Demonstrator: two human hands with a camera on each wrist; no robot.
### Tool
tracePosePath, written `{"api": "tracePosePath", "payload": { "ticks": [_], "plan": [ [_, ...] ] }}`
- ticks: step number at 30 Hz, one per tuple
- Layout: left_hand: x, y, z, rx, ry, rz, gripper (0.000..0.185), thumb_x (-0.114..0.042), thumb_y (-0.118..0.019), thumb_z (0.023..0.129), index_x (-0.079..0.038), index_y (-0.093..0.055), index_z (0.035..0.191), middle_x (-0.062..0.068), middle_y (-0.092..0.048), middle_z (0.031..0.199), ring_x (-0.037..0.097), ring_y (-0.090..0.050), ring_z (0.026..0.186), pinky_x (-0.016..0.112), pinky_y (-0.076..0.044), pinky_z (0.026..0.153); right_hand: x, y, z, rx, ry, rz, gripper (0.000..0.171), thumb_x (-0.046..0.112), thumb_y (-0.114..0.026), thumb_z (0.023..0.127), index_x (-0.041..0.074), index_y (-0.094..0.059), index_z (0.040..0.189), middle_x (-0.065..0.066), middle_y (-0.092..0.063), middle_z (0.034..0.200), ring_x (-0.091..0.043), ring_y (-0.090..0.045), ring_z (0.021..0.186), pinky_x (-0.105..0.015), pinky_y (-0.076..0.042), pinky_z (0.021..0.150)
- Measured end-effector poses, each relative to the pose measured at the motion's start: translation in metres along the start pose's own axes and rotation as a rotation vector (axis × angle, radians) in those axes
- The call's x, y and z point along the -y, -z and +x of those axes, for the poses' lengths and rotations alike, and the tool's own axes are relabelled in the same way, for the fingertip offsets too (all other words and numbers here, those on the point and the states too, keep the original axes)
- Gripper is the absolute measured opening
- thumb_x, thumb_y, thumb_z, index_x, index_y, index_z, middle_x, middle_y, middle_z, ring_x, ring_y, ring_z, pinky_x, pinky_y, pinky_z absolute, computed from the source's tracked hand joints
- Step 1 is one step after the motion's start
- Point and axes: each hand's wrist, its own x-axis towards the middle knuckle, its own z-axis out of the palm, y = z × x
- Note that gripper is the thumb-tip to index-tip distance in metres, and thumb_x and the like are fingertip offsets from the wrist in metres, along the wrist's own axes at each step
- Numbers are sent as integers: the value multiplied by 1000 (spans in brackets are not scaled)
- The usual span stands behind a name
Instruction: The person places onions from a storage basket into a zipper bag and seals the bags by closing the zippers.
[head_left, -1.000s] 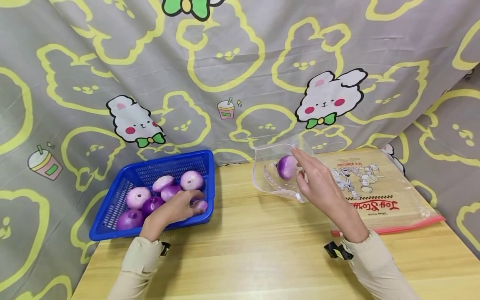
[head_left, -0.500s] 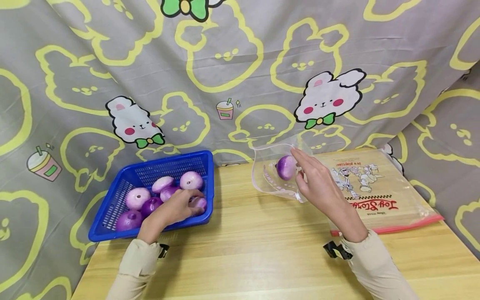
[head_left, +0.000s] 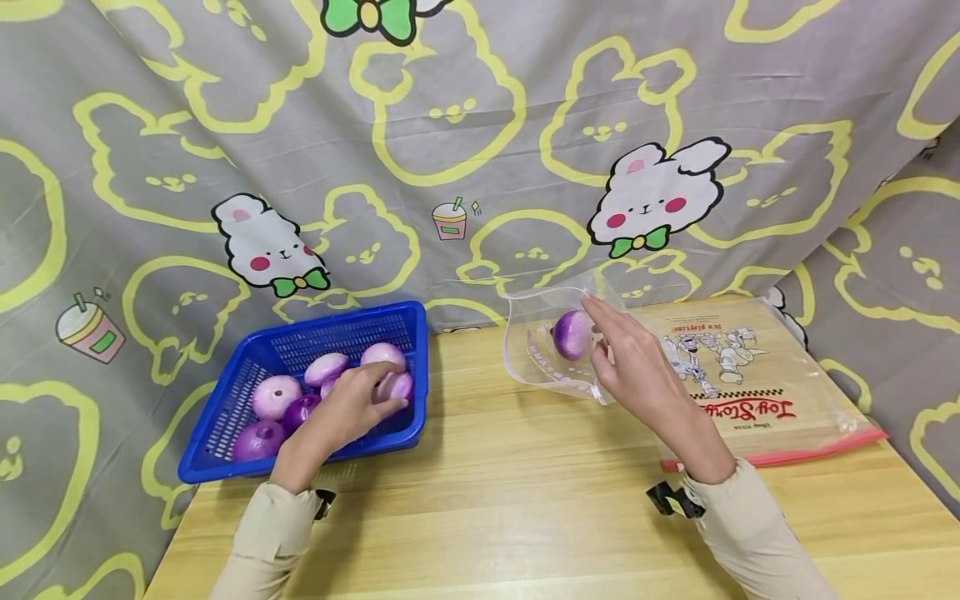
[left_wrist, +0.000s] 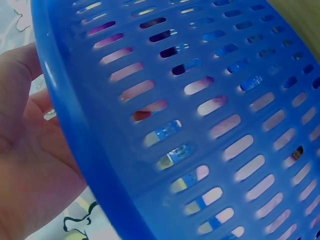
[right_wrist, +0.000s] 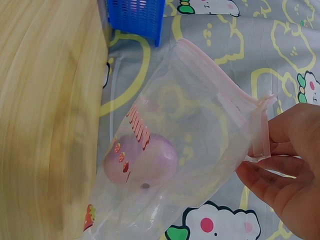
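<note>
A blue slotted basket (head_left: 225, 417) at the table's left holds several purple onions (head_left: 276, 395). My left hand (head_left: 352, 408) reaches into it and grips one onion (head_left: 397, 387), raised a little near the basket's right wall. The left wrist view shows only the basket wall (left_wrist: 200, 125) close up and my palm (left_wrist: 30, 160). My right hand (head_left: 630, 367) pinches the rim of a clear zip bag (head_left: 536, 350) and holds it open above the table. One purple onion (head_left: 573, 334) lies inside the bag (right_wrist: 170, 150); that onion (right_wrist: 142, 160) shows through the film, with my right fingers (right_wrist: 280, 170) on the zip strip.
A stack of printed zip bags (head_left: 750, 383) with a red edge lies at the table's right. The wooden table (head_left: 510, 500) ends near me at the bottom. A grey bunny-print cloth (head_left: 480, 150) hangs close behind and on both sides.
My left hand has closed round an onion at the basket's right side and lifted it slightly. The right hand and the bag have stayed where they were.
</note>
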Motion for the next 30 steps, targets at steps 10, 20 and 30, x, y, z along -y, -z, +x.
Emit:
{"api": "tracePosePath", "payload": {
  "ticks": [10,20,30],
  "plan": [
    [-8,8,1,-38,-2,17,42,-19,-82,83,-2,-67,118,11,-71,108,24,-67,91,43,-54,80,-1,0,0,-1,4,-4,65,-18,-60,79,-5,-50,142,-23,-50,145,-42,-52,128,-51,-49,98],
    [-13,16,5,-99,-46,9,43,-20,-82,83,-2,-66,118,11,-68,115,26,-65,103,44,-52,87,0,3,0,1,-5,-5,64,-17,-59,80,-4,-49,142,-23,-50,145,-42,-53,127,-50,-52,94],
    [-29,20,5,-202,-78,19,47,-23,-82,83,-3,-65,122,16,-64,124,33,-59,119,51,-46,99,0,1,1,-7,15,-1,64,-18,-59,79,-5,-50,141,-23,-50,144,-42,-53,127,-51,-51,96]
  ]
}}
